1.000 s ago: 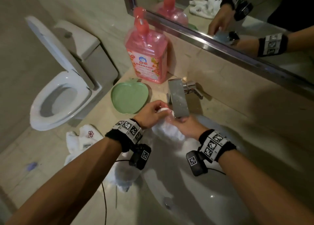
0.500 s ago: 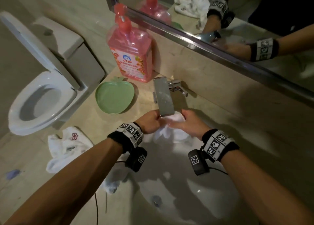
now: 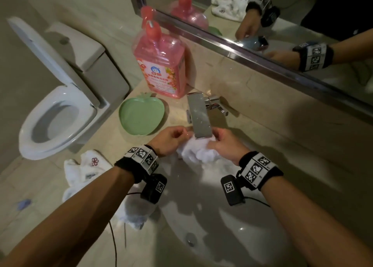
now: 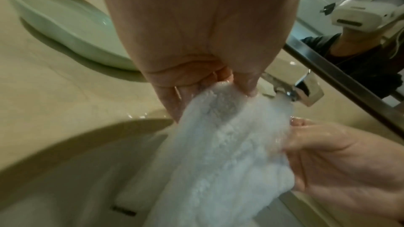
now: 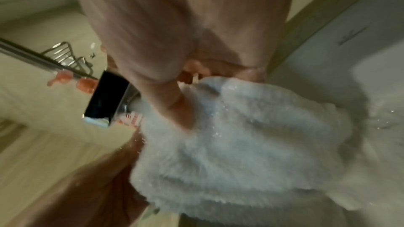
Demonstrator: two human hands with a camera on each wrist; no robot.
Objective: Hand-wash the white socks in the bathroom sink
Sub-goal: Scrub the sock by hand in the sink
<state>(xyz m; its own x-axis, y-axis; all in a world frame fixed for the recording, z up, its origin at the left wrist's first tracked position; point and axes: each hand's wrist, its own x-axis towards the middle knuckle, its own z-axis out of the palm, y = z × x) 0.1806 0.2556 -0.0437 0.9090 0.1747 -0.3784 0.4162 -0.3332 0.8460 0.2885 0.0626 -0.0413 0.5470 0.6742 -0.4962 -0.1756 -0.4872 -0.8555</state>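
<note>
A wet, fluffy white sock (image 3: 198, 151) (image 4: 220, 146) (image 5: 240, 141) hangs under the chrome faucet spout (image 3: 198, 117) over the sink basin (image 3: 232, 226). Water runs from the faucet (image 4: 306, 92) onto it. My left hand (image 3: 171, 138) (image 4: 205, 82) pinches the sock's left edge. My right hand (image 3: 224, 145) (image 5: 196, 82) grips its right edge, thumb pressed into the fabric. More white socks (image 3: 86, 170) lie in a pile on the counter left of the basin, one with a red flower mark.
A pink detergent pump bottle (image 3: 161, 65) stands behind a green apple-shaped dish (image 3: 140, 116) on the beige counter. The mirror (image 3: 282, 14) runs along the back wall. A toilet (image 3: 56, 113) with raised lid stands at the left. The sink drain (image 3: 190, 238) lies near me.
Both hands shifted with the sock, spreading it slightly under the spout. The head camera moved, so the scene sits differently in view.
</note>
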